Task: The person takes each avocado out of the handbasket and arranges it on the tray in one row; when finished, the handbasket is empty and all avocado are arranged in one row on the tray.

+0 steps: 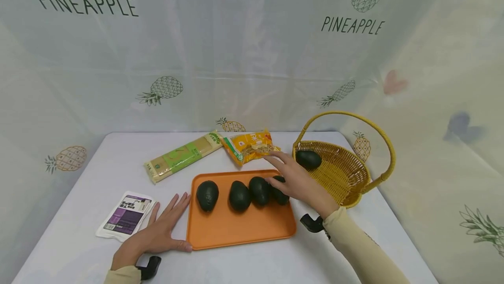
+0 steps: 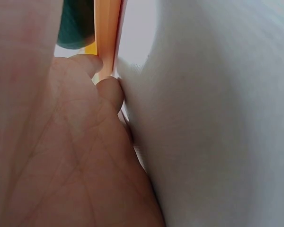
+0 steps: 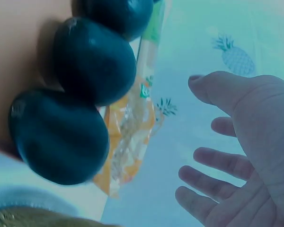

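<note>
Several dark green avocados sit on an orange tray (image 1: 240, 233): one avocado (image 1: 207, 195) by itself at the left, the others close together toward the right. My left hand (image 1: 157, 231) lies on the table with fingers spread, its thumb and fingertips at the tray's left edge. Above the tray's right end is my right hand (image 1: 295, 181), fingers stretched and apart, partly hiding the rightmost avocado (image 1: 280, 195). In the right wrist view, a gap separates this hand (image 3: 246, 156) from the nearest avocado (image 3: 61, 137). Another avocado (image 1: 309, 159) lies inside the yellow wicker basket (image 1: 356, 161).
Behind the tray lie a green-labelled pack of noodles (image 1: 183, 157) and an orange-yellow food bag (image 1: 252, 146). A white and purple packet (image 1: 127, 215) is left of the tray, beside my left hand. The basket's tall handle (image 1: 387, 148) arches up at the right.
</note>
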A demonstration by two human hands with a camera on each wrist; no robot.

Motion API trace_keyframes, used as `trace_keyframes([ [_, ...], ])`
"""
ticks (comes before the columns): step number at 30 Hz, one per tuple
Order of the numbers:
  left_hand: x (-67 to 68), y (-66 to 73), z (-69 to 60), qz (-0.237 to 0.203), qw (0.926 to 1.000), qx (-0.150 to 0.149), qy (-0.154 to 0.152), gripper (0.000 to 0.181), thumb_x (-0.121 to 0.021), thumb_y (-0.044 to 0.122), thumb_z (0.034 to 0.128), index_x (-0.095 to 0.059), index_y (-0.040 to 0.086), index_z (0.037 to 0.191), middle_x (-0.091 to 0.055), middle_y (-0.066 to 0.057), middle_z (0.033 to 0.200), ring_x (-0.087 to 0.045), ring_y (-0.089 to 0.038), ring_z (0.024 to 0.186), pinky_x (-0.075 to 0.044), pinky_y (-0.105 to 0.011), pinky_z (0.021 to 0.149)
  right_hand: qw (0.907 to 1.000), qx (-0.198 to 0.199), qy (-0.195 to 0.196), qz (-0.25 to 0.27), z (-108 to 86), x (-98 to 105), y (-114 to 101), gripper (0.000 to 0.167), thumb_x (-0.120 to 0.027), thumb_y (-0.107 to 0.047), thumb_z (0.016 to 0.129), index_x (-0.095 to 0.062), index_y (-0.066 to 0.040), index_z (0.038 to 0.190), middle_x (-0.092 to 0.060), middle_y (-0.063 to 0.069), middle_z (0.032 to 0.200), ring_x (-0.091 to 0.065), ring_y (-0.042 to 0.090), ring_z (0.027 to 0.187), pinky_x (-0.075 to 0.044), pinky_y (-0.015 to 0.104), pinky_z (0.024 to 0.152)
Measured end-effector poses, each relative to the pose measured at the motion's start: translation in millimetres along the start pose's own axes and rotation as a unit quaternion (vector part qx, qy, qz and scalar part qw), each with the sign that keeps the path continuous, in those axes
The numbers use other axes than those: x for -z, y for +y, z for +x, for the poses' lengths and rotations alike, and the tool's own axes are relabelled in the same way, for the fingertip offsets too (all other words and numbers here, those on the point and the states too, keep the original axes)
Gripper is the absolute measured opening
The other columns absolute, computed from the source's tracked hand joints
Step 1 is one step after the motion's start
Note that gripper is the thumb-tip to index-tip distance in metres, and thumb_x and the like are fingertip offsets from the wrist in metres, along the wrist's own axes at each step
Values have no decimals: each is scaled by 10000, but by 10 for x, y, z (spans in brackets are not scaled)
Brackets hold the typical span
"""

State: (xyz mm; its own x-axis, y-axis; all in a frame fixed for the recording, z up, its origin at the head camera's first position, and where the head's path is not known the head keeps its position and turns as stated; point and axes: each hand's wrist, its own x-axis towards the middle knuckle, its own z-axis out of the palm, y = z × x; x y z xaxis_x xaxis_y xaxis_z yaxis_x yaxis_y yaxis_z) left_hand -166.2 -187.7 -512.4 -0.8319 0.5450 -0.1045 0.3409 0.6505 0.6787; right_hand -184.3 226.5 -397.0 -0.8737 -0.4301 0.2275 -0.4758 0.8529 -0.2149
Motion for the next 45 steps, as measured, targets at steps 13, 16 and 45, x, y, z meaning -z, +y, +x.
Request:
trace_keyframes([
  [13,16,-17,21,-25,10000,-17,-42,1379,-949,591,679,-169,163,1733,-119,-181,1813,9,-519,1659,204,-769,1251,9976,-682,87,-69,-128,277,293,482,-737,-203,1023,-633,-5,1450,-586,256,1492,-602,443,1364,-575,579,1097],
  [16,16,-28,25,-30,10000,-4,-7,1376,-950,590,676,-174,169,1733,-123,-180,1813,8,-519,1660,210,-765,1253,9961,-870,155,-22,-135,328,409,426,-708,-166,1032,-655,37,1404,-616,273,1438,-623,455,1328,-562,592,1105],
  [45,2,-22,-14,-1,9999,-100,-38,1354,-958,554,691,-183,164,1731,-137,-183,1809,-13,-530,1655,167,-802,1240,9538,-2627,-1445,174,-49,391,1222,699,-504,-403,1130,-444,176,1518,-484,421,1544,-407,613,1475,-393,706,1221],
])
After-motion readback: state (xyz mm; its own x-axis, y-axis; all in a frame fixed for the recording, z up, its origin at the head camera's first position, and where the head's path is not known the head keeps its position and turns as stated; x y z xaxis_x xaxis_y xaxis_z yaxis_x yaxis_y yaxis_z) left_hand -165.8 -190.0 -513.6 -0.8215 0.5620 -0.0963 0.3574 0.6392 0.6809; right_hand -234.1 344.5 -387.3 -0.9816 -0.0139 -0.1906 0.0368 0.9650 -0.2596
